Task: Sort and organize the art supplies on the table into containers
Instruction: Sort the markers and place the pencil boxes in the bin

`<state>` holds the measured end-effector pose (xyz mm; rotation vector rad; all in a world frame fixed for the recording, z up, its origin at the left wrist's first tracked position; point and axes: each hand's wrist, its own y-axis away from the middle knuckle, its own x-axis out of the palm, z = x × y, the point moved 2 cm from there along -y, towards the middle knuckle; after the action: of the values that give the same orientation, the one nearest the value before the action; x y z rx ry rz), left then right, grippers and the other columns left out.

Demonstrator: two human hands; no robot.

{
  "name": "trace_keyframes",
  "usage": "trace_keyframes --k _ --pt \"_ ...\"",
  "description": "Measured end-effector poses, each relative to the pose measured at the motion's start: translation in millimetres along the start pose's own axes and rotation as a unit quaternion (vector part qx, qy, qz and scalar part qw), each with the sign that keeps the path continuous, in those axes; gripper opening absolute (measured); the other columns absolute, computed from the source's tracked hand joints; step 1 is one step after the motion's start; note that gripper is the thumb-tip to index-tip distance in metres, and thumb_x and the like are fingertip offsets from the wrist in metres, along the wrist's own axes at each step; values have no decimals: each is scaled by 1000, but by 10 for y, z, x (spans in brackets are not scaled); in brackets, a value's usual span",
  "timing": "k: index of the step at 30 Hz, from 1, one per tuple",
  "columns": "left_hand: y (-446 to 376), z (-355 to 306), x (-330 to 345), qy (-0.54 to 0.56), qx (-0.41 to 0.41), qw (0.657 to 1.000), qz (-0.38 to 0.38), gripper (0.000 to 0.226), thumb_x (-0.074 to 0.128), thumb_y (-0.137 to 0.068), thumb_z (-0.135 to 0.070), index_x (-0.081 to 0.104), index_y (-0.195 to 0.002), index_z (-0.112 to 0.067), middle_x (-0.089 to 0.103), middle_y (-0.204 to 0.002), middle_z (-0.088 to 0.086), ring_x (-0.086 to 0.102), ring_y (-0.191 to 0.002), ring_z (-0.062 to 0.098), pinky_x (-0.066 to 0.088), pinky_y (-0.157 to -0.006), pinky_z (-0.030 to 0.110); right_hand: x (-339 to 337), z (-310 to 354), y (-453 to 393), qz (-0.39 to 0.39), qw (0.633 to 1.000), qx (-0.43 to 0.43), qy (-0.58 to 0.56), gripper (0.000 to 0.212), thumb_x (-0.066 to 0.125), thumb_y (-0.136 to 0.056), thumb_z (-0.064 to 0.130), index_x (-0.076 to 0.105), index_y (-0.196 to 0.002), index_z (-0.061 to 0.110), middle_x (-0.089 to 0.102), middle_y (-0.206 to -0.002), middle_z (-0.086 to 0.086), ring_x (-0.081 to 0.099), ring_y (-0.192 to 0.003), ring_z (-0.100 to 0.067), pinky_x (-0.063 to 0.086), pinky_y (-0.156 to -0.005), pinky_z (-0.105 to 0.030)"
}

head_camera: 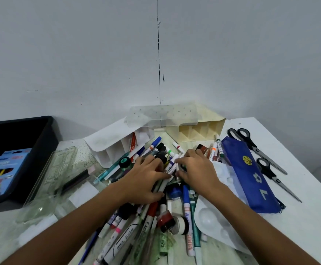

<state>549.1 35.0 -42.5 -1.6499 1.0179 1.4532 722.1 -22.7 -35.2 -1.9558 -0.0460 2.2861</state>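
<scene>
While both hands were sunk into the pile of markers at the middle of the table, the left hand lay palm down with its fingers curled round a bundle of white-barrelled markers, the thumb tucked under the bundle at its near side. The right hand rested just beside it, fingers bent and spread over the markers, fingertips touching a few white barrels; whether it truly gripped any of them could not be told.

Just beyond the fingertips of the left hand stood a black paint bottle and a small jar with a green lid. Farther beyond, a white divided organizer lay tipped on its side, a cream organizer lay past the right fingers, and a clear plastic lid bridged the two.

Under the right wrist and outward from it spread a white paint palette. Beyond that, to the right of the right fingers, lay a blue pencil case, and well apart on the far right two pairs of black-handled scissors.

To the left of the left fingers sat a clear plastic box, and past it a black bin holding a blue packet of coloured pens. Nearer the person than both hands, more markers, a red-capped jar and a white jar lay heaped.
</scene>
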Motion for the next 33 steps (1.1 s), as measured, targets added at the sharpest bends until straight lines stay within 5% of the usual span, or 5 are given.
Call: trace_keyframes --k 7,12,19,25,33 --pt "-8 10 -67 66 -13 998 16 50 66 -80 -41 60 -128 -28 43 -119 -6 34 -115 12 26 -100 35 -26 -52 -34 -6 987 43 -155 21 75 -81 27 69 -100 22 60 -94 6 53 -94 -14 45 -77 -32" --pt "32 28 -139 169 -43 984 -36 28 75 -81 -31 68 -108 -28 55 -107 -7 41 -102 7 35 -92 31 -99 -104 -23 -36 925 103 -365 19 77 -79 9 63 -76 21 66 -71 3 60 -63 -12 47 -59 -28" --pt "300 9 -343 278 -12 950 -142 17 73 -84 -15 75 -100 -16 69 -94 -7 60 -85 -2 48 -77 16 -318 192 97 -110 841 122 -515 15 78 -78 6 64 -84 6 65 -60 -5 55 -45 -9 42 -46 -17" --pt "889 117 -630 332 -27 916 -225 18 75 -81 -3 75 -99 -6 65 -76 -14 59 -62 -4 42 -57 8 -393 814 222 -129 828 72 -540 15 77 -80 7 65 -88 6 64 -59 -13 54 -43 -9 42 -49 -18" --pt "1949 507 -603 353 -153 897 -220 13 79 -78 -7 73 -87 -13 64 -71 -15 59 -63 -5 41 -57 9 -156 1842 335 -19 806 34 -590 8 73 -81 2 67 -87 3 68 -59 -9 62 -46 -17 47 -40 -25"
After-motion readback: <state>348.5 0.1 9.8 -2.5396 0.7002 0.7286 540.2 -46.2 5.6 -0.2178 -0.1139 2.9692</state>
